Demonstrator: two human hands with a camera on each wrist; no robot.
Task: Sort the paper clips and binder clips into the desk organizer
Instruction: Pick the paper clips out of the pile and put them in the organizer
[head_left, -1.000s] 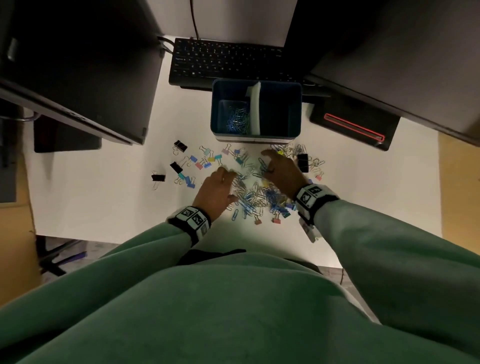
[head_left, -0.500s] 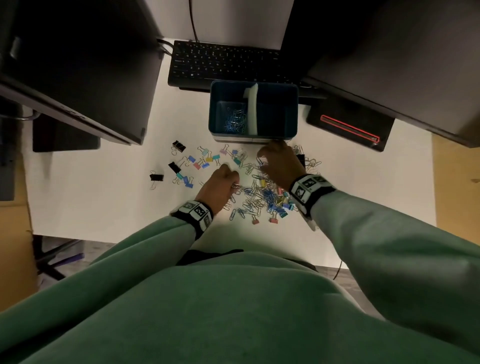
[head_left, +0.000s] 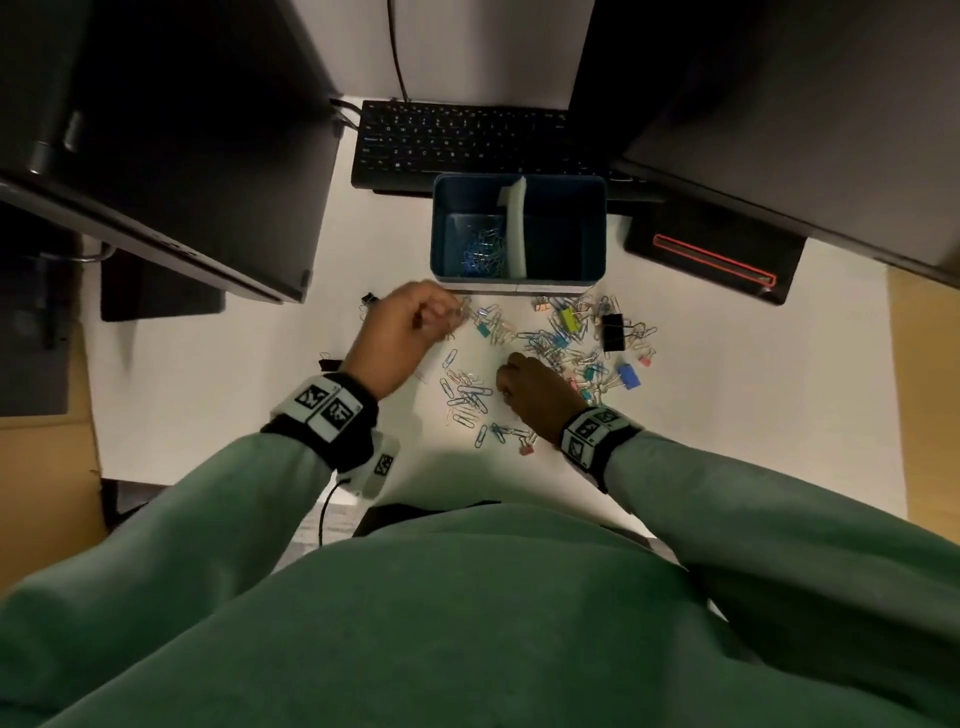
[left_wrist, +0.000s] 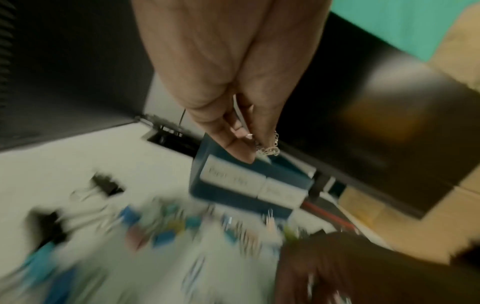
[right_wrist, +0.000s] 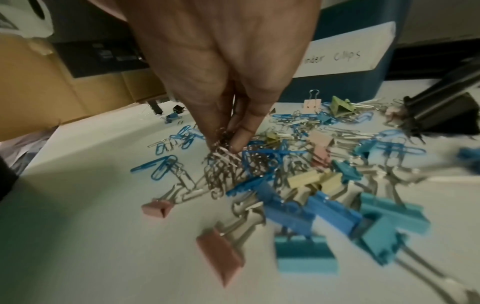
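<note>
Paper clips (head_left: 470, 395) lie scattered on the white desk (head_left: 208, 395) nearest the person, mixed with coloured binder clips (head_left: 597, 358). The right hand (head_left: 537, 392) pinches a silver tangle out of that pile. Farther out, the left hand (head_left: 402, 332) holds a small bunch of silver clips (left_wrist: 269, 151) between thumb and fingertips, just short of the blue desk organizer (head_left: 519, 286), whose left compartment holds blue clips. A keyboard (head_left: 467, 143) sits beyond.

Blue desk organizer (head_left: 519, 283) (white divider (head_left: 517, 228)), green sleeves (head_left: 779, 519)
</note>
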